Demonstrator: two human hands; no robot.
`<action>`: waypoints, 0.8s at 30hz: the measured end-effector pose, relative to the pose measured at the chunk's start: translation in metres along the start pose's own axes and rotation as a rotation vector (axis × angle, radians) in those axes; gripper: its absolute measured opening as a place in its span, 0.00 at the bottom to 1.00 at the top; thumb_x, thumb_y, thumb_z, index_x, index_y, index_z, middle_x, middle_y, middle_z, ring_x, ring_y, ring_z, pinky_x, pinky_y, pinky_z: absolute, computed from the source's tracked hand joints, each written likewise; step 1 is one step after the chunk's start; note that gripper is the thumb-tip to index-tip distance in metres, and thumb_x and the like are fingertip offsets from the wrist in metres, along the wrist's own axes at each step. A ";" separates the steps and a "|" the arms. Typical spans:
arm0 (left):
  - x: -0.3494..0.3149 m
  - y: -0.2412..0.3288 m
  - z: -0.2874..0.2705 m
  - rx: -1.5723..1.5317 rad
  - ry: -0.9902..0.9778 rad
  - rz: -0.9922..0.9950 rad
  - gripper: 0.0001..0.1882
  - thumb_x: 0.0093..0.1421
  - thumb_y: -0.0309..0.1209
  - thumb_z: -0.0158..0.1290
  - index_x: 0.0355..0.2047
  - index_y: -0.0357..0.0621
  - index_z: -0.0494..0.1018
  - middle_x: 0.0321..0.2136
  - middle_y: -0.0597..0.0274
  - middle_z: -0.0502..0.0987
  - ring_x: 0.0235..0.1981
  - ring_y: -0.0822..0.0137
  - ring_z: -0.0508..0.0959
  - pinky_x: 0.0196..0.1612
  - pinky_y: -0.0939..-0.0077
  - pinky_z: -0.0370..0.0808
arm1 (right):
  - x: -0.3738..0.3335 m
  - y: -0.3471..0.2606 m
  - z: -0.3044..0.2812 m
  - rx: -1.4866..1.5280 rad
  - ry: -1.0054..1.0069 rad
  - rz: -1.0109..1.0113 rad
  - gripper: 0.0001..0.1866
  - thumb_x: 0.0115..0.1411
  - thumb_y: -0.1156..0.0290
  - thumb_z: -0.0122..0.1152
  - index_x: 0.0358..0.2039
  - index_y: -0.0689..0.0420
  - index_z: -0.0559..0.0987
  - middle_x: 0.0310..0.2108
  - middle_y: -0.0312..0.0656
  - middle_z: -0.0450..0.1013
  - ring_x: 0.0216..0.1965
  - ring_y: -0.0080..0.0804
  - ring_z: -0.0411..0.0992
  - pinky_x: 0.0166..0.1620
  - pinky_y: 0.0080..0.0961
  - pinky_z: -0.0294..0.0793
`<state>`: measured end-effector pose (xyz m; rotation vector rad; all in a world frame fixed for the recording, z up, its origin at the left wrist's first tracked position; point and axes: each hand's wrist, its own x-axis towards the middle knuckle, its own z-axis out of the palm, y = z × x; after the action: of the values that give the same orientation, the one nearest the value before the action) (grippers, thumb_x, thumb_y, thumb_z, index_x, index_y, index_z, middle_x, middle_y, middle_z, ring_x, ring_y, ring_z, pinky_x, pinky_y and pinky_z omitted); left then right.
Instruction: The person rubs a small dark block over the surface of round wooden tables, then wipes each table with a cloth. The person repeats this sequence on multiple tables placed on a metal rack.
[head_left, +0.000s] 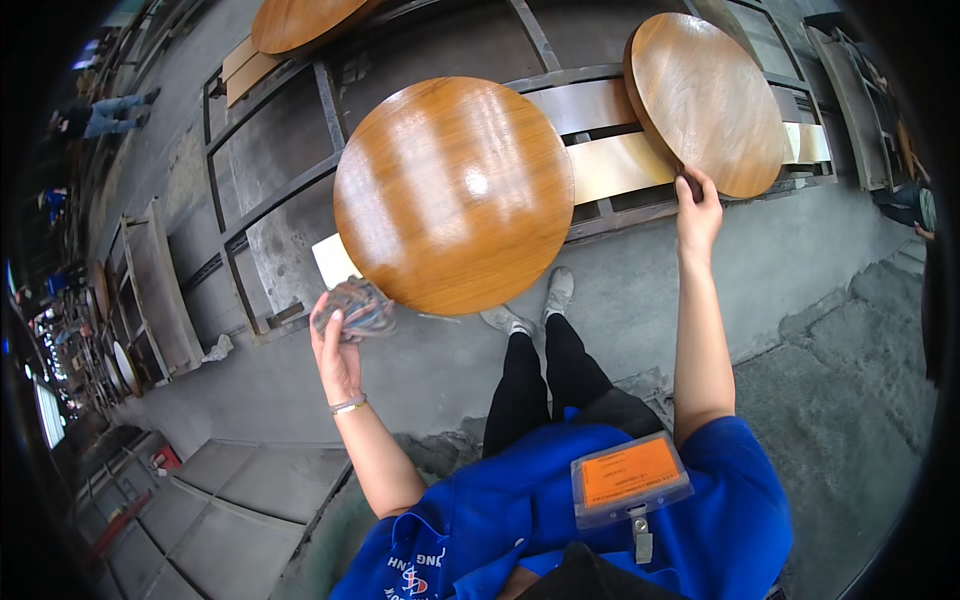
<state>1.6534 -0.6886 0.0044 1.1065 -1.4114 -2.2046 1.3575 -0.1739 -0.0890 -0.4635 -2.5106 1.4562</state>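
Observation:
My left hand (338, 352) is closed around a crumpled, multicoloured grey wad (358, 310) that looks like a rag, beside the lower left edge of a round, glossy wooden tabletop (455, 200). To the right, a second round wooden tabletop (705, 105) is tilted, its dark edge showing on the left side. At its near edge my right hand (700, 215) grips the rim, fingers curled around it. Pale flat boards (620, 165) run beneath both tabletops, which rest on a dark metal frame.
The metal frame (285, 95) stretches across the far side, with another round wooden top (305, 20) at the upper left. Metal panels (240, 505) lie at the lower left. Another rack (160, 290) stands at the left, and a person (110, 115) is farther off.

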 end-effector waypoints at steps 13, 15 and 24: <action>0.025 -0.087 0.130 1.114 0.288 0.754 0.35 0.58 0.30 0.74 0.64 0.42 0.74 0.60 0.49 0.78 0.65 0.47 0.76 0.69 0.54 0.73 | -0.052 0.068 -0.080 0.334 -0.060 0.425 0.17 0.70 0.76 0.70 0.59 0.58 0.85 0.51 0.35 0.82 0.51 0.22 0.77 0.56 0.21 0.76; 0.021 -0.086 0.131 1.125 0.241 0.667 0.37 0.56 0.27 0.74 0.66 0.43 0.73 0.60 0.50 0.79 0.66 0.48 0.77 0.69 0.55 0.74 | -0.046 0.077 -0.090 0.315 -0.044 0.388 0.17 0.71 0.76 0.70 0.59 0.58 0.85 0.52 0.35 0.82 0.50 0.22 0.77 0.55 0.20 0.76; 0.017 -0.069 0.113 1.167 0.415 0.513 0.36 0.48 0.22 0.73 0.61 0.44 0.78 0.54 0.52 0.83 0.59 0.48 0.80 0.65 0.56 0.77 | -0.014 0.086 -0.105 0.289 -0.048 0.425 0.18 0.73 0.76 0.68 0.61 0.59 0.83 0.51 0.35 0.81 0.49 0.21 0.77 0.54 0.21 0.76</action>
<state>1.5692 -0.5948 -0.0378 1.1640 -2.4300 -0.6373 1.4193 -0.0549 -0.1121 -0.9569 -2.2698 1.9619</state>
